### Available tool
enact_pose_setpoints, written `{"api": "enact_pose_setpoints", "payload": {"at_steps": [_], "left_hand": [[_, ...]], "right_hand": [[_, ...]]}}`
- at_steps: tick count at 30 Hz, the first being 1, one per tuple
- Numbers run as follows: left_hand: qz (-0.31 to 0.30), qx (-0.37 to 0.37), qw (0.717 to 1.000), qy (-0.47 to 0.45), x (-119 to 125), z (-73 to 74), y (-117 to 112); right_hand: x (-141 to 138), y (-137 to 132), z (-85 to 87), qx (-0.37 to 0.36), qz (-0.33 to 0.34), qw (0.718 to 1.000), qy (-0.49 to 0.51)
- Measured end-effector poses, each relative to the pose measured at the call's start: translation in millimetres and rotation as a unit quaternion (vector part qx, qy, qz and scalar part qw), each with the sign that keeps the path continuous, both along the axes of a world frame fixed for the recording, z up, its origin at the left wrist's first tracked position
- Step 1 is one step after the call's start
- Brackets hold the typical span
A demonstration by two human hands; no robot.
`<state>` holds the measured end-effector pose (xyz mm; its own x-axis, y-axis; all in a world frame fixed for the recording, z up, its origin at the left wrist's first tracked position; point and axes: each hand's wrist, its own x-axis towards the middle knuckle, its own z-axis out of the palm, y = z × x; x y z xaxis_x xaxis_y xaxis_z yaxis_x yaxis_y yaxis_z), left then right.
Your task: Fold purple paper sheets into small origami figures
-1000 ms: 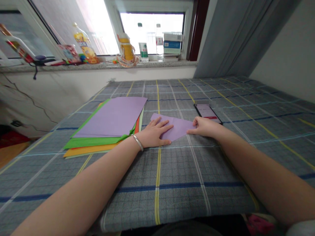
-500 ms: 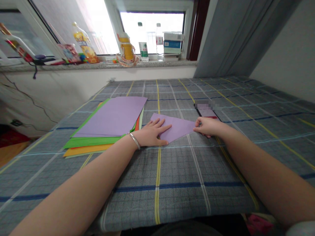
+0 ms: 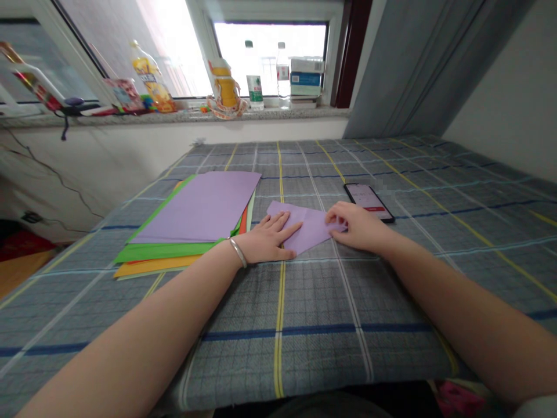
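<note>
A folded purple paper (image 3: pixel 308 226) lies flat on the grey plaid cloth (image 3: pixel 304 302). My left hand (image 3: pixel 266 240), a silver bangle at its wrist, rests flat on the paper's left part with fingers stretched out. My right hand (image 3: pixel 353 226) lies on the paper's right corner, fingers curled and pressing down on it. A stack of coloured sheets (image 3: pixel 191 217), purple on top over green, orange and red, sits just left of my left hand.
A phone (image 3: pixel 369 201) with a lit screen lies just beyond my right hand. The windowsill (image 3: pixel 174 116) at the back holds bottles, a box and small items. A grey curtain (image 3: pixel 418 64) hangs at the right. Bare cloth spreads in front and right.
My right hand has slid left along the folded paper from its right tip onto its corner, uncovering the phone. My left hand has stayed pressed on the paper.
</note>
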<state>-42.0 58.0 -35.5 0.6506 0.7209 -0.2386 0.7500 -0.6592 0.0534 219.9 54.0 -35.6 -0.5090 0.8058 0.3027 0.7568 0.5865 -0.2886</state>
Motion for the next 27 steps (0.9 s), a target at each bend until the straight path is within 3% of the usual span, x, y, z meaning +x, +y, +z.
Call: {"api": "enact_pose_setpoints", "payload": {"at_steps": [3, 6, 14, 20, 27], "left_hand": [[0.002, -0.010, 1.000, -0.003, -0.5, 2.4, -0.5], [-0.019, -0.015, 1.000, -0.016, -5.0, 3.3, -0.5], [-0.103, 0.044, 0.983, -0.146, -14.4, 4.0, -3.7], [-0.189, 0.104, 0.964, -0.155, -10.0, 14.0, -5.2], [-0.169, 0.271, 0.937, -0.143, 4.4, 10.7, -16.5]], "right_hand": [[-10.5, -3.7, -1.9, 0.040, 0.141, 0.989, -0.019], [-16.1, -3.8, -5.2, 0.054, 0.182, 0.981, -0.040], [-17.9, -7.7, -4.4, 0.085, 0.137, 0.980, -0.117], [-19.5, -12.3, 0.2, 0.103, 0.103, 0.981, -0.127], [-14.7, -11.3, 1.9, 0.137, 0.050, 0.988, -0.060]]}}
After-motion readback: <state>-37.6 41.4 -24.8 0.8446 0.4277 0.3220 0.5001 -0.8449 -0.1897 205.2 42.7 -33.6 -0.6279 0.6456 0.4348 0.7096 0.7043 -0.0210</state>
